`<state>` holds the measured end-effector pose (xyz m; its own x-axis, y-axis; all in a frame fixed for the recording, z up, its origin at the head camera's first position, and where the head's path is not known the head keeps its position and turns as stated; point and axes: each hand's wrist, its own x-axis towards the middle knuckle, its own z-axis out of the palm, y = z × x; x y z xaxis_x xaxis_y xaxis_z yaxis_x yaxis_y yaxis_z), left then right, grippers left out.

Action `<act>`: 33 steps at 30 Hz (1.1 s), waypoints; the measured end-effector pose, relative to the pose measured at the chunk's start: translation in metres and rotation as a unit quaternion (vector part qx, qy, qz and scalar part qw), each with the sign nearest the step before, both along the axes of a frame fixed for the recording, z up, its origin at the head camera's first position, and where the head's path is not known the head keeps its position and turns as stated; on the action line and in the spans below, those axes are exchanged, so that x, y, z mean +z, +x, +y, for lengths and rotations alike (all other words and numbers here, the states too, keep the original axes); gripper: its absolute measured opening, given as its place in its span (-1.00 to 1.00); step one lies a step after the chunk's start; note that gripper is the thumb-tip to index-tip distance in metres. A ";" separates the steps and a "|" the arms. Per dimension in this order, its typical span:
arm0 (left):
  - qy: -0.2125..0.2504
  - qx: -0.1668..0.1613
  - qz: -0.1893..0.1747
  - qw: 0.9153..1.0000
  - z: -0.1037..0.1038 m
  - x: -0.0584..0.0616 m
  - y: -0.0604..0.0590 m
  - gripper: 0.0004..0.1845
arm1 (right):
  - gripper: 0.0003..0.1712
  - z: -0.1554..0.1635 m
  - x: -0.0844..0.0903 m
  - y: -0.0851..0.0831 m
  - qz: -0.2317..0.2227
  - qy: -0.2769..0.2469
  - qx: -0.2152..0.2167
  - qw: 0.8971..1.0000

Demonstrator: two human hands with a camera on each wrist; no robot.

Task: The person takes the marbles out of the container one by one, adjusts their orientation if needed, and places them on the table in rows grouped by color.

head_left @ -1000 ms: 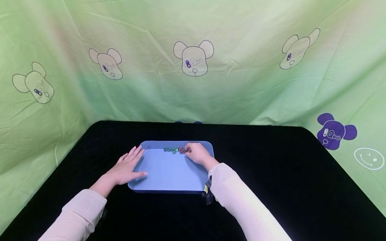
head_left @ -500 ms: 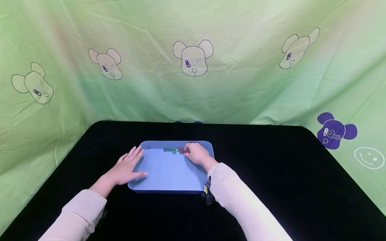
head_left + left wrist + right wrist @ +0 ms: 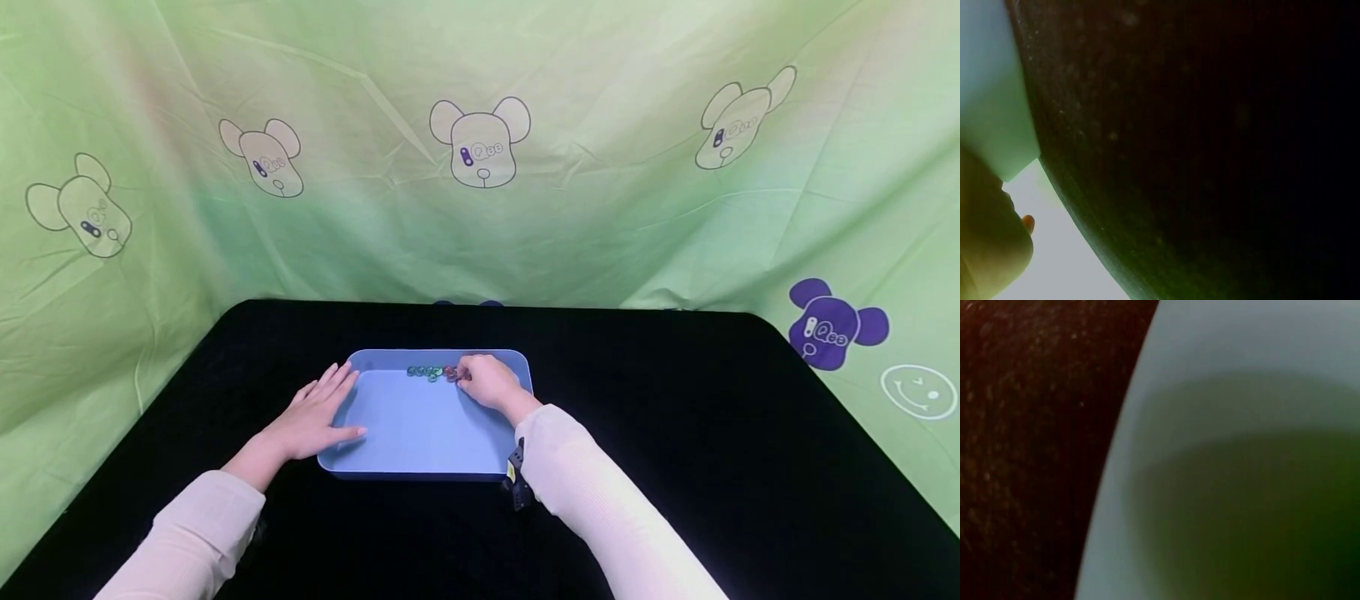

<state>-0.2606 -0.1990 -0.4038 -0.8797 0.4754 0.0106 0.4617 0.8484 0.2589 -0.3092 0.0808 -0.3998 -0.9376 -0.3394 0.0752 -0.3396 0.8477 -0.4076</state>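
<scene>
In the head view, a blue rectangular tray (image 3: 420, 425) lies on the black table. Along its far side sits a short row of small, glassy green pieces (image 3: 423, 372), with small glassy red pieces (image 3: 450, 373) at the row's right end. My right hand (image 3: 491, 382) reaches over the tray, its curled fingers pinching at a red piece that they mostly hide. My left hand (image 3: 315, 421) rests, fingers spread, across the tray's left rim, thumb over the inside. The left wrist view catches part of the left hand (image 3: 991, 250); the right wrist view is blurred and shows no fingers.
Black cloth (image 3: 675, 433) covers the table around the tray. Behind and at both sides hangs a green curtain (image 3: 360, 225) printed with bear heads. A dark strap device (image 3: 517, 479) sits at the right wrist, close to the tray's front right corner.
Both hands and the tray stay almost where they were. The right hand has shifted very slightly left, and the head view has tilted a little.
</scene>
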 end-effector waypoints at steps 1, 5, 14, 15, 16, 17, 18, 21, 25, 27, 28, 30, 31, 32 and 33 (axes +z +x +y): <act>0.001 -0.001 0.001 1.000 0.000 0.000 0.000 -0.08 | -0.95 0.000 0.000 0.000 -0.001 0.000 0.000 1.000; 0.003 -0.002 0.002 1.000 0.000 0.000 0.001 -0.08 | -0.96 0.000 0.001 0.001 -0.006 0.002 0.002 1.000; 0.000 -0.003 0.006 1.000 0.000 0.000 0.000 -0.08 | -0.96 0.000 0.000 0.000 -0.002 0.006 0.011 1.000; 0.000 -0.003 0.005 1.000 0.000 0.000 0.000 -0.08 | -0.97 0.000 0.000 0.000 -0.002 0.008 0.011 1.000; 0.001 -0.004 0.006 1.000 0.000 0.000 0.000 -0.08 | -0.97 0.000 0.000 0.000 -0.001 0.010 0.013 1.000; 0.002 -0.005 0.004 1.000 0.000 0.000 0.000 -0.08 | -0.97 0.000 0.000 -0.001 0.000 0.012 0.015 1.000; 0.002 -0.005 0.004 1.000 0.001 0.000 0.000 -0.08 | -0.97 0.000 0.000 -0.001 0.000 0.013 0.016 1.000; 0.002 -0.004 0.003 1.000 0.001 0.001 0.000 -0.08 | -0.97 0.000 0.001 -0.001 -0.001 0.018 0.017 1.000; -0.001 -0.003 0.002 1.000 0.000 0.001 0.000 -0.08 | -0.97 0.001 0.003 0.000 -0.002 0.022 0.016 1.000; -0.002 -0.002 0.000 1.000 0.000 0.001 -0.001 -0.09 | -0.97 0.001 0.004 0.000 -0.002 0.019 0.015 1.000; -0.001 -0.004 0.001 1.000 0.000 0.000 -0.001 -0.08 | -0.97 0.002 0.004 0.001 -0.002 0.016 0.014 1.000; -0.001 -0.005 0.001 1.000 0.000 0.000 -0.001 -0.08 | -0.97 0.002 0.004 0.001 -0.004 0.008 0.011 1.000; -0.001 -0.004 0.002 1.000 0.000 0.000 -0.001 -0.08 | -0.97 0.002 0.004 0.001 -0.004 0.003 0.010 1.000; 0.000 -0.004 0.002 1.000 0.000 0.000 -0.001 -0.08 | -0.97 0.003 0.004 0.001 -0.003 -0.001 0.009 1.000; 0.001 -0.005 0.005 1.000 0.000 0.000 -0.001 -0.08 | -0.97 0.003 0.004 0.001 -0.002 -0.005 0.008 1.000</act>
<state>-0.2616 -0.1991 -0.4037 -0.8745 0.4846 0.0192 0.4729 0.8433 0.2554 -0.3084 0.0835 -0.3963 -0.9321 -0.3545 0.0738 -0.3518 0.8381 -0.4169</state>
